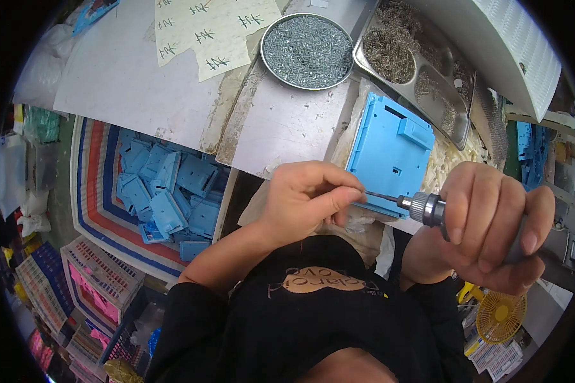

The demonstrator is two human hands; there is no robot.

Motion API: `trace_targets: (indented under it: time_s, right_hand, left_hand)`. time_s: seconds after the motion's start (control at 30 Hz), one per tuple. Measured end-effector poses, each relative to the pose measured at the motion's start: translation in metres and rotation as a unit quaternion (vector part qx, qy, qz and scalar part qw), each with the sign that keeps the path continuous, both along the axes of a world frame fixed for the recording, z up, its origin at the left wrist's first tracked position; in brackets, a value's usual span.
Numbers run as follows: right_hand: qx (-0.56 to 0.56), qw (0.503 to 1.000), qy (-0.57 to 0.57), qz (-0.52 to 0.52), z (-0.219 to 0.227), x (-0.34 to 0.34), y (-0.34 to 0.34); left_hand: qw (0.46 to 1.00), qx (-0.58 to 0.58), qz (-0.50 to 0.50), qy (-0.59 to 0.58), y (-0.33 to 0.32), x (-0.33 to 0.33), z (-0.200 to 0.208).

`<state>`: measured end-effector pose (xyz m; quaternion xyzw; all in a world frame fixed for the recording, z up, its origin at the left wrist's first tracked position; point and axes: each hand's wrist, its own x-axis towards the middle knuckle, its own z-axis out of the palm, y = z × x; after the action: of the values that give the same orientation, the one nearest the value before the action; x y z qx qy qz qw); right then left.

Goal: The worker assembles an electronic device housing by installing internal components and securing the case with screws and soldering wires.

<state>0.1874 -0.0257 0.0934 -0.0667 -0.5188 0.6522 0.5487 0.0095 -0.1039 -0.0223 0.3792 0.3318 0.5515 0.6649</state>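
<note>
My right hand (492, 220) wraps round a grey power screwdriver (426, 209) held sideways, its thin bit pointing left. At the tip of that bit, my left hand (313, 199) has thumb and forefinger pinched together; whatever lies between them is too small to make out. Just beyond both hands a light blue plastic housing (383, 150) lies on the bench, with a raised block and slots on its face. A round metal dish (308, 18) full of small silvery screws (306, 54) stands farther off, above the left hand.
A compartmented steel tray (421, 92) of small metal parts sits at the far right. To the left, a striped lined bin (86, 191) holds several blue plastic pieces (166, 191). Handwritten paper (214, 38) lies on the bench (140, 89). A yellow fan (501, 317) stands lower right.
</note>
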Motion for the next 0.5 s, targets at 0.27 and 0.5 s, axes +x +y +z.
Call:
trace_targets:
  time_s: [0.27, 0.5]
  right_hand:
    - [0.012, 0.998, -0.060, 0.015, -0.005, -0.002, -0.001]
    - [0.024, 0.996, -0.088, 0.022, -0.012, -0.003, -0.001]
  left_hand:
    - [0.918, 0.237, 0.104, 0.301, 0.006, -0.003, 0.005]
    - [0.870, 0.314, 0.151, 0.350, 0.004, -0.002, -0.001]
